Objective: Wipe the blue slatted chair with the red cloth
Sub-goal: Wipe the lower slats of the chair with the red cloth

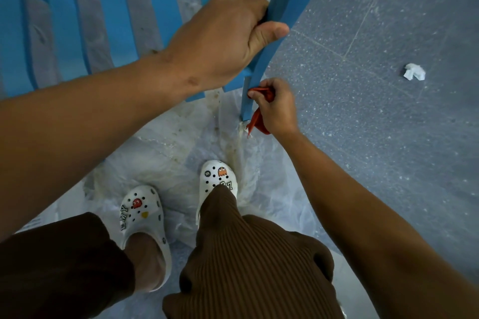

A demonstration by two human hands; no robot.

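Observation:
The blue slatted chair point(114, 15) fills the upper left, its slats running away from me and its curved side rail sweeping up to the top right. My left hand point(223, 33) grips that curved rail, thumb wrapped round its outer face. Lower down, my right hand point(276, 107) holds the bunched red cloth point(261, 122) against the chair's thin blue leg, close to the floor. Part of the cloth hangs below my fingers; the rest is hidden in my fist.
A clear plastic sheet point(166, 153) lies crumpled under the chair and my feet in white clogs point(217, 184). The grey speckled tile floor point(388, 137) stretches to the right, with a crumpled white tissue point(414, 72) on it.

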